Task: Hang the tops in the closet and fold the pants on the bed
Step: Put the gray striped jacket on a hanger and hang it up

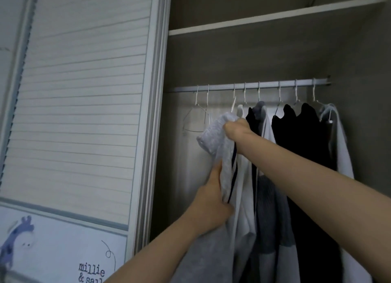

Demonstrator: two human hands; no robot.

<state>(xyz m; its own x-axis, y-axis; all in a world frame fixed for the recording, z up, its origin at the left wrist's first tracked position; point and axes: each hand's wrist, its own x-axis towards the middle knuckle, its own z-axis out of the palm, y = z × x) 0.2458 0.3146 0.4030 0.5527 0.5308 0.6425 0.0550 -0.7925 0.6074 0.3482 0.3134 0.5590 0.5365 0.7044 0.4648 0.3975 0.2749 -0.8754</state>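
A light grey top [215, 134] with a dark stripe hangs in front of me inside the open closet, just below the metal rail [251, 86]. My right hand [236, 127] grips the top's upper end near a hanger hook. Lower down, my left hand [211, 204] grips the top's body. Several tops hang on wire hangers along the rail: white, grey and black ones [296, 138]. An empty wire hanger [195, 117] hangs at the rail's left end.
The louvred sliding closet door [84, 102] stands at the left, with a cartoon panel [59, 251] below it. A shelf [275, 18] runs above the rail. The closet's side wall [364, 113] is at the right.
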